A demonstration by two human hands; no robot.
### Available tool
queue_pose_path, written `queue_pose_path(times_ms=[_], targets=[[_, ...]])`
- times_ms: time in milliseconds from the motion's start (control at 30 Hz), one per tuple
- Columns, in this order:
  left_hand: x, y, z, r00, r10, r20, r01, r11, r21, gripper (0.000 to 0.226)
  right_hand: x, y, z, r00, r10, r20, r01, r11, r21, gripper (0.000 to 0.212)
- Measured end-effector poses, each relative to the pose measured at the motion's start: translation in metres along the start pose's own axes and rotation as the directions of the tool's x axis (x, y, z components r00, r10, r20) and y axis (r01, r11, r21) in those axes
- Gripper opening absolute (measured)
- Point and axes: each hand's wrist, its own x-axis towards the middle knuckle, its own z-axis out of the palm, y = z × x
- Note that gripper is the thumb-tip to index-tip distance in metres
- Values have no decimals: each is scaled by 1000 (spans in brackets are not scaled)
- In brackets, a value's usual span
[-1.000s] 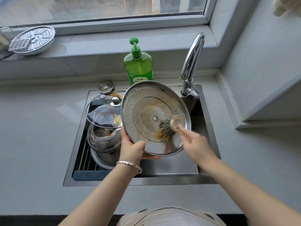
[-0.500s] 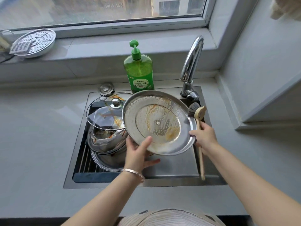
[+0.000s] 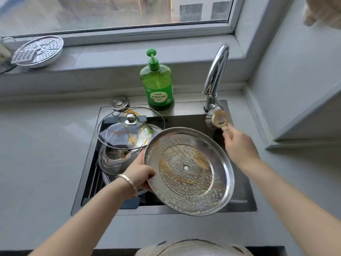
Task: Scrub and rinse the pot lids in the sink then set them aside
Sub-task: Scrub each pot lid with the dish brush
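Note:
My left hand (image 3: 141,173) grips the left rim of a round steel pot lid (image 3: 189,170), held tilted over the sink (image 3: 239,202) with its soapy, orange-stained underside facing up. My right hand (image 3: 239,146) holds a wooden dish brush (image 3: 218,118) by its handle. The brush head is up at the base of the faucet (image 3: 215,74), clear of the lid. A glass lid (image 3: 129,128) with a metal knob and orange smears rests on stacked steel pots (image 3: 114,159) in the sink's left half.
A green dish soap bottle (image 3: 157,84) stands behind the sink next to a drain plug (image 3: 120,102). A perforated steamer plate (image 3: 39,50) lies on the window sill at far left. Grey countertop (image 3: 36,145) surrounds the sink; a wall rises at right.
The brush left the lid's surface and my right hand carried it up to the faucet base. My left hand lowered and flattened the lid toward the sink's front.

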Motion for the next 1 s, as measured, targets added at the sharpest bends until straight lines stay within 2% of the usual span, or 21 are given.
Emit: queue_pose_path(times_ms=[100,167,267,333,433,467,533,600,733,833,900,933,1000], targets=[[-6,-7,15,993,121,-2,-121,992,40,57,-26,-8,15,975,3,220,23,993,-114,30],[-9,-10,25,987,157,41,-160,983,86,55,-47,-24,29,959,-37,281,50,998,-40,29],[-11,-17,32,989,139,54,-143,986,85,54,-68,-47,43,938,-198,286,170,978,120,32],[-12,-19,30,987,161,24,-162,986,36,54,-55,-42,42,952,-125,281,80,983,166,32],[-15,-18,29,977,209,37,-211,976,60,55,-23,-23,35,978,95,187,-127,977,170,30],[-16,-17,30,976,214,49,-217,974,70,55,-25,-25,37,979,80,189,-114,978,176,30],[-15,-13,34,980,190,61,-194,980,54,56,-40,-41,44,973,-80,216,28,972,234,32],[-14,-10,34,985,161,60,-161,987,-3,57,-51,-50,45,951,-173,255,99,955,279,37],[-14,-7,31,967,240,84,-246,967,63,55,-16,-29,36,986,5,168,-40,978,207,33],[-13,-6,33,963,261,64,-266,960,87,60,-34,-40,45,956,-119,268,34,953,301,34],[-13,-5,30,960,277,47,-279,958,61,60,-38,-40,46,955,-154,255,72,950,305,36],[-13,-4,28,955,293,46,-295,953,64,58,-29,-32,45,971,-112,211,56,965,256,34],[-14,-3,23,940,341,24,-342,936,85,56,-6,-10,35,987,45,156,-66,990,128,30]])
